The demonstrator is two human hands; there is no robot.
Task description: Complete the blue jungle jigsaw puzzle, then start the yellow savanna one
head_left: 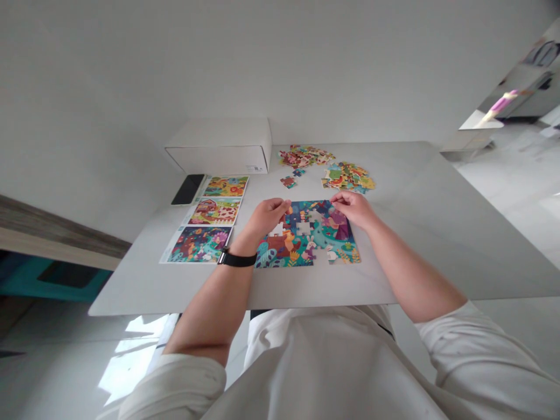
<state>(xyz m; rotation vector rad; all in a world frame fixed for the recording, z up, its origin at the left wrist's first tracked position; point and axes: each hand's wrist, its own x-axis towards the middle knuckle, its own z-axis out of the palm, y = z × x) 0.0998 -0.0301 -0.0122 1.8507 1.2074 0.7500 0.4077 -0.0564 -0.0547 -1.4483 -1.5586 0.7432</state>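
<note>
A partly assembled jigsaw puzzle with a dark blue and teal animal scene lies before me, with several gaps showing the white table. My left hand is closed at the puzzle's upper left, thumb and index finger pressed together; whatever they hold is hidden. At the upper right edge, my right hand pinches a piece at the puzzle's border. Two small puzzle pieces, a reddish one and a blue one, lie loose just beyond the puzzle.
Behind are a pinkish pile of pieces and a yellow-green pile. Three picture cards, the nearest a dark one, line the left beside a black phone. A white box stands against the wall on the table.
</note>
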